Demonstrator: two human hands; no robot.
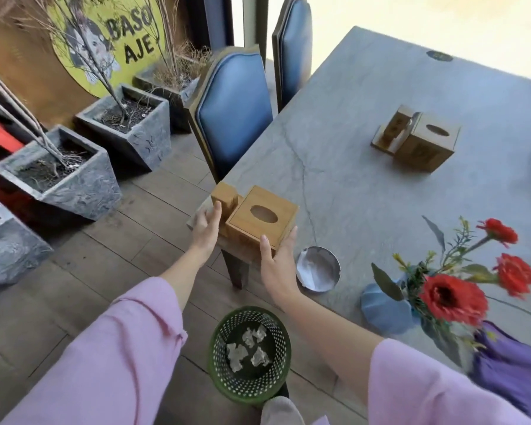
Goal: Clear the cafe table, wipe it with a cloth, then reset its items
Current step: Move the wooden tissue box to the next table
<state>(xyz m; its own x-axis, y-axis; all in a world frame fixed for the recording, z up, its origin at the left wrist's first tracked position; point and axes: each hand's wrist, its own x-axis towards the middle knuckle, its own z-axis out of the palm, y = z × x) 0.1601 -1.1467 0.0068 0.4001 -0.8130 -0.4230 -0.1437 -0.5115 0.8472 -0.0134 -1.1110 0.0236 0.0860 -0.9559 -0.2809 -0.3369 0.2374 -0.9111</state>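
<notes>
Wooden tissue box [262, 220] — light bamboo, oval slot on top, a smaller holder joined at its far-left side — sits at the near-left corner of the grey table [365, 167]. Left hand [206, 230] is open, fingers flat against the box's left side. Right hand [278, 262] is open, cupping the near-right corner. An ashtray [318, 273] lies just right of the box; a green bin [249, 352] stands below it — crumpled paper inside.
</notes>
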